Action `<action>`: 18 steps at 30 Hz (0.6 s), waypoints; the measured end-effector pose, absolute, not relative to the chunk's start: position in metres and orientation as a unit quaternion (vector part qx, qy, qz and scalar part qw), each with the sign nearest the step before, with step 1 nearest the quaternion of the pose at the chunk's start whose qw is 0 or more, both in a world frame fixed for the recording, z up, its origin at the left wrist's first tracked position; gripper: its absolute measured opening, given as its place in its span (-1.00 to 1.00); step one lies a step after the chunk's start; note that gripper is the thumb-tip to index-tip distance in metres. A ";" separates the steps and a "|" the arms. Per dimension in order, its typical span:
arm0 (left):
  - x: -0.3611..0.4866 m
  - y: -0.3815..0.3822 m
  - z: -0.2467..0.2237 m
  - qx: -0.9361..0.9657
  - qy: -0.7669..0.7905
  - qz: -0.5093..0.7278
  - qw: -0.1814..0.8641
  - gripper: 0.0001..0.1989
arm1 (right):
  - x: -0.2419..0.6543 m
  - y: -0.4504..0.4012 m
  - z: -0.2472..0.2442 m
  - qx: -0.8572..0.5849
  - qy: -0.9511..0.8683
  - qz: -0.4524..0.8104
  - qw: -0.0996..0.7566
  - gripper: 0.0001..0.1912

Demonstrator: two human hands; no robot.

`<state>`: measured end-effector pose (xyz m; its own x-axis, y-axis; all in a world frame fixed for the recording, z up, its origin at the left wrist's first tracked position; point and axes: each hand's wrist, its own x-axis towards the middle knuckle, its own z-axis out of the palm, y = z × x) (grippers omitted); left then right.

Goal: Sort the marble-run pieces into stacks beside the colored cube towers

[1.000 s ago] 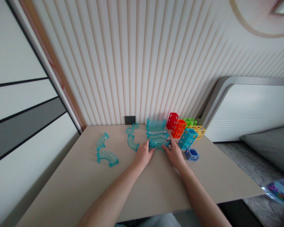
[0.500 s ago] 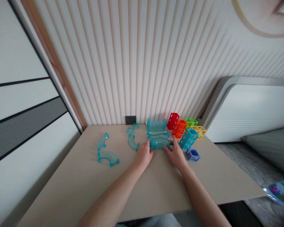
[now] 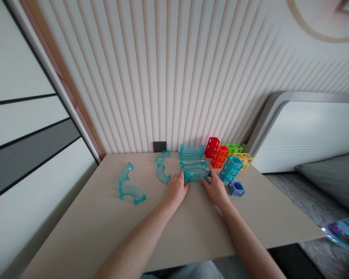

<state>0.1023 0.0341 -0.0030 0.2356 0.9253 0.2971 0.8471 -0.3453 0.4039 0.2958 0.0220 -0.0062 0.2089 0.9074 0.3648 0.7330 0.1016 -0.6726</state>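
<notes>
A curved teal track piece (image 3: pixel 195 176) lies on the table between my hands. My left hand (image 3: pixel 176 188) grips its left end, thumb and fingers around it. At its right end, my right hand (image 3: pixel 215 188) holds it between thumb and fingers. Just behind sit another teal track piece (image 3: pixel 193 164) and a row of straight teal pieces (image 3: pixel 192 152). One more curved teal piece (image 3: pixel 162 174) rests left of my left hand. Beyond my right hand stands a blue block stack (image 3: pixel 231 169), with a small dark blue block (image 3: pixel 236 188) in front of it.
Two curved teal pieces (image 3: pixel 125 173) (image 3: pixel 133 193) lie at the left of the table (image 3: pixel 157 240). Red (image 3: pixel 212 147), orange (image 3: pixel 220 157), green (image 3: pixel 234 148) and yellow (image 3: pixel 246 159) blocks stand at the back right. A ribbed wall rises behind.
The view has shifted slightly. Both hands remain on the curved teal piece, and my right index finger sits slightly farther left against it.
</notes>
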 end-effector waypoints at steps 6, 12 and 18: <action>0.103 0.035 -0.004 0.776 0.572 0.253 0.076 -0.40 | 0.294 0.020 -0.001 -0.662 -0.613 0.115 0.416 -0.25; 0.103 0.035 -0.004 0.776 0.574 0.251 0.069 -0.42 | 0.294 0.020 0.001 -0.659 -0.609 0.128 0.422 -0.26; 0.104 0.033 -0.001 0.777 0.575 0.247 0.070 -0.44 | 0.295 0.022 -0.005 -0.654 -0.613 0.122 0.426 -0.23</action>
<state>0.1037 0.0329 -0.0007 0.2167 0.9278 0.3037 0.8591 -0.3289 0.3920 0.2949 0.0223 -0.0046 0.2192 0.9059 0.3624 0.6975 0.1143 -0.7075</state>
